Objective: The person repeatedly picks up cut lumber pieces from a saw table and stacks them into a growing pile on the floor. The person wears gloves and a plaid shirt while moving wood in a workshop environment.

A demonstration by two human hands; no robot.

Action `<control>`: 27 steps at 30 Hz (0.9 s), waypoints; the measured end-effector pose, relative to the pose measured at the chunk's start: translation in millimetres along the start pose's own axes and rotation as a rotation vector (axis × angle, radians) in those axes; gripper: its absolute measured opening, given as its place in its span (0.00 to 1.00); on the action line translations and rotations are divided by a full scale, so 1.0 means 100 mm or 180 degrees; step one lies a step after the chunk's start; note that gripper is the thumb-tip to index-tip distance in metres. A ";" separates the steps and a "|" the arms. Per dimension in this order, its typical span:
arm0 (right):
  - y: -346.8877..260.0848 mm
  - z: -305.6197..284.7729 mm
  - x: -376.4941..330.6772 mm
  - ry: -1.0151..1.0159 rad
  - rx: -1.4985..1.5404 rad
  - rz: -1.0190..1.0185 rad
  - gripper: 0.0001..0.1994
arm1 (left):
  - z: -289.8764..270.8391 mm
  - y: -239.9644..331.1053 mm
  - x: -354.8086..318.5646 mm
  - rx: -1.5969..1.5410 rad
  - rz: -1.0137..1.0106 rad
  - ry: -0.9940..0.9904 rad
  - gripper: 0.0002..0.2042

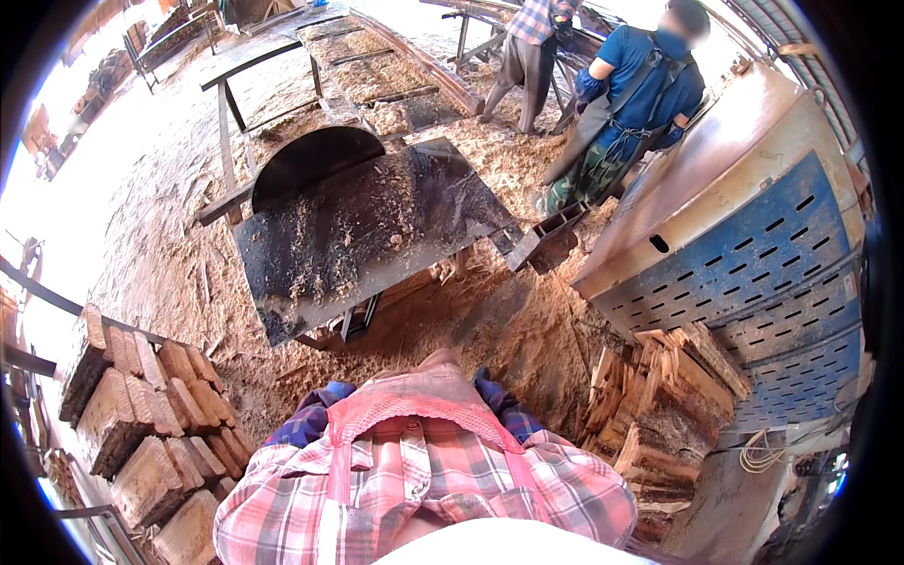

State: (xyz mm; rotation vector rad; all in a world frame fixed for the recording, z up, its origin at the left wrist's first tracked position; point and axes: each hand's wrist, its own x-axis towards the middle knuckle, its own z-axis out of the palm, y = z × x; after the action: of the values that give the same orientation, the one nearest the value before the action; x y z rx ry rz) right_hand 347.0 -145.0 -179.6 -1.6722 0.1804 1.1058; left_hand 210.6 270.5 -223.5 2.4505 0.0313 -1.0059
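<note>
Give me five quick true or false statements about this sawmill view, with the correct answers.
1. The dark metal saw table is dusted with sawdust. True.
2. Stacked cut wood blocks lie to the person's left. True.
3. The big machine housing on the right is painted red. False: it has blue perforated panels under a brownish top.
4. The person's own hands are gripping a plank on the table. False: neither hand is in view, only the plaid shirt.
5. Two other people stand beyond the table. True.
</note>
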 end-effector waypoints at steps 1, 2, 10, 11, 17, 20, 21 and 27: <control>0.01 0.01 0.08 -0.0107 0.0610 0.0176 0.23 | 0.06 -0.06 0.03 -0.0196 -0.0041 0.0238 0.15; 0.01 0.02 0.15 -0.0199 0.1126 0.0341 0.22 | 0.12 -0.14 0.05 -0.0083 -0.0002 0.0271 0.15; -0.13 0.02 0.16 -0.0124 -0.0218 -0.0192 0.14 | 0.10 -0.28 0.07 -0.0061 0.0287 0.0464 0.16; -0.17 0.01 0.14 -0.0118 -0.0595 -0.0302 0.14 | 0.10 -0.29 0.07 -0.0080 0.0261 0.0461 0.17; -0.19 0.01 0.12 -0.0204 -0.1203 -0.0367 0.15 | 0.18 -0.34 0.09 -0.0373 0.0233 0.0594 0.16; -0.12 0.03 0.14 -0.0163 -0.0632 -0.0230 0.17 | 0.31 -0.40 0.22 -0.0068 0.0276 0.0454 0.15; -0.12 0.02 0.13 -0.0133 -0.0524 -0.0193 0.18 | 0.33 -0.42 0.27 -0.0052 0.0335 0.0445 0.14; -0.17 0.00 0.10 -0.0106 -0.0594 -0.0200 0.14 | 0.52 -0.58 0.51 0.0055 0.0358 0.0279 0.14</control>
State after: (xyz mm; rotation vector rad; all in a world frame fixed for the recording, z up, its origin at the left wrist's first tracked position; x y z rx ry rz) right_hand 362.6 -134.7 -175.5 -1.8105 0.0029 1.1301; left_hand 202.3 290.6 -314.2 2.4806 -0.0853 -0.8536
